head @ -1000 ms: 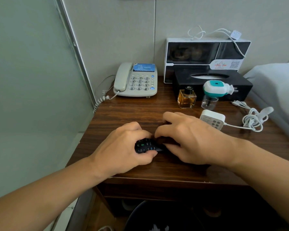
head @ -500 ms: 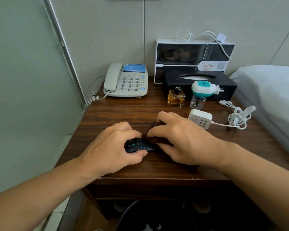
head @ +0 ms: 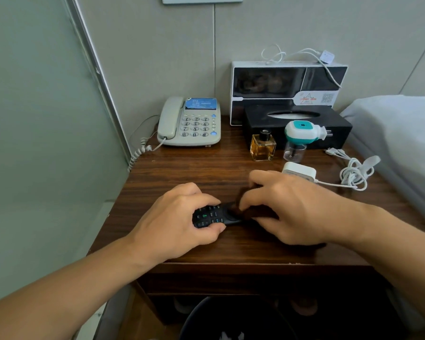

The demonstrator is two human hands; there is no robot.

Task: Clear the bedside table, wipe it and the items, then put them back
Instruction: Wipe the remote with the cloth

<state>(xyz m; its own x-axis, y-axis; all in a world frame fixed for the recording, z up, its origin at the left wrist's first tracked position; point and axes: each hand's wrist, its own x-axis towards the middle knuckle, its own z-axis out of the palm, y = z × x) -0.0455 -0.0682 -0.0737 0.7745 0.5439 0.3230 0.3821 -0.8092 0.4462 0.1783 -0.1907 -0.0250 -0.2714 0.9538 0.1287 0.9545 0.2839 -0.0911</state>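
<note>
A black remote (head: 211, 215) lies on the front part of the dark wooden bedside table (head: 194, 173). My left hand (head: 174, 217) grips the remote's left end, fingers curled over its buttons. Over the remote's right part, my right hand (head: 292, 209) presses a dark brown cloth (head: 250, 212) with curled fingers. The remote's right end is hidden under the cloth and hand.
At the back stand a beige telephone (head: 192, 123), a black tissue box (head: 297, 121) and a white-and-black box (head: 287, 82). A perfume bottle (head: 262, 147), a teal plug-in vaporiser (head: 299, 138), and a white charger (head: 298, 171) with coiled cable (head: 353, 173) sit right. Bed (head: 398, 133) at right, bin (head: 231, 320) below.
My right hand with the cloth has slid a little to the right along the remote, baring more buttons. My left hand keeps its grip. The camera view has shifted slightly.
</note>
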